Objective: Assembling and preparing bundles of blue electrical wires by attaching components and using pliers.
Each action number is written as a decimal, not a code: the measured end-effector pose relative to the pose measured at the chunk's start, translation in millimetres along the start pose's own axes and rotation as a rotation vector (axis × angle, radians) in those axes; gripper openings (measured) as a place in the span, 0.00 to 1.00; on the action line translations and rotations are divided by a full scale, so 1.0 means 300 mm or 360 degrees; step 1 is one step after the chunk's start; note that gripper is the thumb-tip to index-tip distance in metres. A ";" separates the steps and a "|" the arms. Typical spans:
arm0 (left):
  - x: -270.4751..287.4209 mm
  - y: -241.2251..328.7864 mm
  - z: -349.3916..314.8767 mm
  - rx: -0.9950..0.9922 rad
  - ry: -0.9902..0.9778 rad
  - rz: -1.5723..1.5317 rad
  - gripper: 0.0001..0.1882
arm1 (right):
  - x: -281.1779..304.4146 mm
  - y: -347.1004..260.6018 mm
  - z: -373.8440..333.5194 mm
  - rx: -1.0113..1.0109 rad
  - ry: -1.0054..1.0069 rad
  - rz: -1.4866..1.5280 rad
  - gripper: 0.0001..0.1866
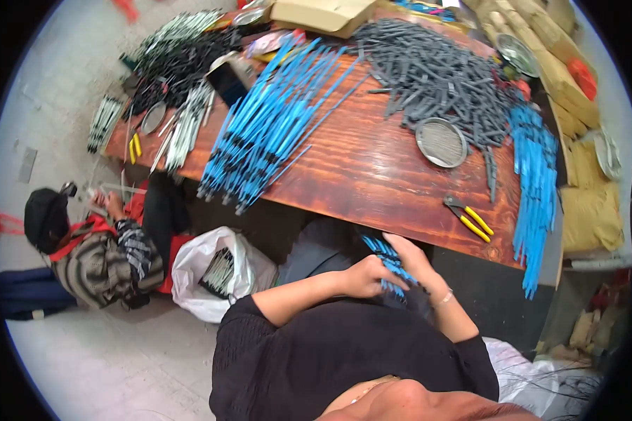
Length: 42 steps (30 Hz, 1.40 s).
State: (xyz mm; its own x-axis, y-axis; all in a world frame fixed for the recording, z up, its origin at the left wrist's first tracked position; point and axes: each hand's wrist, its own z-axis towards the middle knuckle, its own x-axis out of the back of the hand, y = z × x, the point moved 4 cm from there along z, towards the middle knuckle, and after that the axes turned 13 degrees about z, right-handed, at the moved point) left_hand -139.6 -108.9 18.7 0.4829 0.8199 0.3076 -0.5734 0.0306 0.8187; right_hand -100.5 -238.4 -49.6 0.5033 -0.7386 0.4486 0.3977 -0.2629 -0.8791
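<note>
The person's left grip [365, 278] clasps a bundle of blue strips [382, 251] just beside the desk [358, 165]'s near edge; the right grip [416, 262] touches its other side, how tightly closed I can't tell. Yellow-handled pliers [470, 219] lie ahead and right of both grips, a longer blue pile [263, 133] ahead and left.

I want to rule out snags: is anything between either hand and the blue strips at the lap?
Nothing visible. The left hand grips the blue strips directly, and the right hand lies against them. The table has its near edge just beyond, not between.
</note>
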 end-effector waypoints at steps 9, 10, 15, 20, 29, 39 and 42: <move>0.054 -0.148 -0.042 0.0381 0.0260 -0.0104 0.12 | 0.376 -0.093 0.191 -0.0410 -0.0274 0.0069 0.08; 0.058 -0.149 -0.050 0.0395 0.0253 0.0010 0.12 | 0.433 -0.072 0.241 -0.0401 -0.0061 -0.0051 0.05; 0.079 -0.140 -0.078 0.0412 0.0101 0.0312 0.12 | 0.612 0.120 0.470 -0.0084 0.0593 -0.0654 0.05; 0.091 -0.103 -0.081 0.0247 0.0223 0.0165 0.10 | 0.586 0.206 0.579 -0.0239 0.0351 -0.1246 0.05; 0.060 -0.087 -0.059 0.0004 0.0228 0.0270 0.07 | 0.576 0.230 0.568 -0.0182 0.0294 -0.1488 0.04; 0.007 -0.091 -0.077 -0.0049 0.0221 0.0397 0.08 | 0.569 0.216 0.585 0.0027 0.0301 -0.1621 0.04; 0.036 -0.131 -0.065 0.0292 0.0292 0.0322 0.07 | 0.574 0.194 0.576 0.0011 0.0366 -0.1616 0.05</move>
State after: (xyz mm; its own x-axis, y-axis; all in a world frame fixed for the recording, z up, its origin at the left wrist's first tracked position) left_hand -124.6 -90.1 -19.5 0.2347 0.8885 0.3943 -0.5089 -0.2333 0.8286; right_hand 141.7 -273.7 4.4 -0.2285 -0.2725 0.9346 0.5570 -0.8240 -0.1041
